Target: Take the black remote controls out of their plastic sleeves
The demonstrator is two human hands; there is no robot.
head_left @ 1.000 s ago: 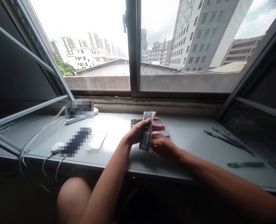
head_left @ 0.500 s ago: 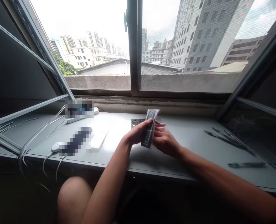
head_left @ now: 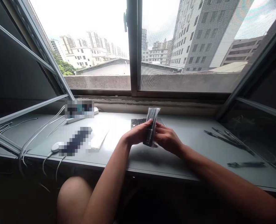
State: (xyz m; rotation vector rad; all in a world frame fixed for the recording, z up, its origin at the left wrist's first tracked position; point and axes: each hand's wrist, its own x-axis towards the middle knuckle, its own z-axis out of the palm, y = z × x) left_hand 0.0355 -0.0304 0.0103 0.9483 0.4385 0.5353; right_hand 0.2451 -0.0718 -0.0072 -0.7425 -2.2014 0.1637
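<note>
A black remote control (head_left: 149, 134) in a clear plastic sleeve (head_left: 153, 113) is held above the desk, tilted on its side. My left hand (head_left: 138, 133) is closed on it from the left, with the thumb along its face. On the other side, my right hand (head_left: 167, 137) presses bent fingers against the sleeve's back; its fingertips are partly hidden. Behind my left hand more black remote controls (head_left: 134, 122) lie side by side on the desk, partly covered by my hands.
White paper (head_left: 99, 140) and a blurred-out dark object (head_left: 76, 141) lie at left, near a power strip (head_left: 81, 117) and white cables (head_left: 42, 127). Several dark pens or cables (head_left: 228, 138) and another pen-like thing (head_left: 246, 165) lie at right. A window (head_left: 135, 46) stands behind the desk (head_left: 191, 124).
The wrapped remote control has turned more edge-on and shifted slightly right. My right hand's fingers have closed in against its back.
</note>
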